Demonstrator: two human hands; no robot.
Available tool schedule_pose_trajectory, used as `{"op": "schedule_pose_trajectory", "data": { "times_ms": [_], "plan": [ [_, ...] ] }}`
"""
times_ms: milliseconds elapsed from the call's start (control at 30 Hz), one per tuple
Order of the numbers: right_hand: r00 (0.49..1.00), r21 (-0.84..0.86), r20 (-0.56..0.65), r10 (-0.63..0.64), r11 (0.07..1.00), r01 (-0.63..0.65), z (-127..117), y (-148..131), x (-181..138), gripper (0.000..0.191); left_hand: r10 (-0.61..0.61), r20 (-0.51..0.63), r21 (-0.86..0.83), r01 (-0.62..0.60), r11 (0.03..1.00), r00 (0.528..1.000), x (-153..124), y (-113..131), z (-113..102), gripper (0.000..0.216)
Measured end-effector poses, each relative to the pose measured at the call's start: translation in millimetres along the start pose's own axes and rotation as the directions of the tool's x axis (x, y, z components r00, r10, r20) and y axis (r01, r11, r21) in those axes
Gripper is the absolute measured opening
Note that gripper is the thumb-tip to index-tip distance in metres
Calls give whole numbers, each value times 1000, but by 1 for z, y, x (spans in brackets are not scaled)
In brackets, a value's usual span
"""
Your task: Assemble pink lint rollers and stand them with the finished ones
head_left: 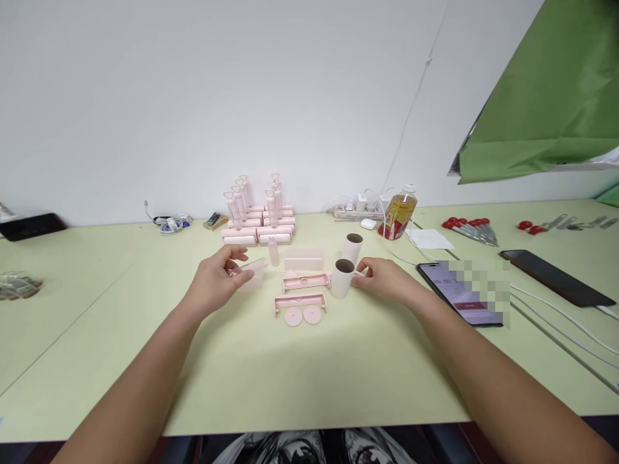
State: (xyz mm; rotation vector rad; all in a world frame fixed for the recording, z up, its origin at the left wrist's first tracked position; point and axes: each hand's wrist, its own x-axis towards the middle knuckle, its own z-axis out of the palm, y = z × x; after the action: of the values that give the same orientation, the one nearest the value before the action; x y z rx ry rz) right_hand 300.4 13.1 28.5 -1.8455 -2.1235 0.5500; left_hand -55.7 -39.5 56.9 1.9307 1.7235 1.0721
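Here, centre-left: left hand, pinching clear plastic cover; centre-right: right hand, fingers at nearer cardboard-cored white roll, whether gripping cannot be told; mid-frame between: pink holder frames.

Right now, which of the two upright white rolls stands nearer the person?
The front roll, right beside the right grip; it partly hides the other roll, which stands farther back.

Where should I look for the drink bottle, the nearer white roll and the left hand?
Drink bottle [400, 214]: head view, on its label.
Nearer white roll [342, 283]: head view, on its outer wall.
Left hand [215, 277]: head view, on its back.
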Motion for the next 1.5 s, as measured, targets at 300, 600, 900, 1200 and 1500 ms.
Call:
{"op": "schedule_pose_trajectory", "data": {
  "times_ms": [300, 600, 900, 1200, 1500],
  "plan": [
    [999, 159, 27, 23, 987, -27, -8, 5, -1, 32, 61, -111, 3, -61, 998, 992, -2, 1, 7, 52],
    [955, 282, -291, 53, 959, 33, -4, 8, 8, 42, 175, 29, 133, -177, 975, 984, -5, -4, 32, 48],
    [875, 183, -423, -235, 924, 337, 17, 9, 17, 48, 222, 50, 220, -227, 949, 974, -5, -11, 39, 44],
    [862, 196, -462, -209, 923, 330, 26, 13, 27, 39, 349, -13, 174, -342, 924, 937, -13, 1, 34, 45],
    [621, 224, -778, -96, 881, 417, 6, 7, 16, 22, 580, -285, 220, -537, 814, 763, -18, 10, 36, 35]
  ]
}}
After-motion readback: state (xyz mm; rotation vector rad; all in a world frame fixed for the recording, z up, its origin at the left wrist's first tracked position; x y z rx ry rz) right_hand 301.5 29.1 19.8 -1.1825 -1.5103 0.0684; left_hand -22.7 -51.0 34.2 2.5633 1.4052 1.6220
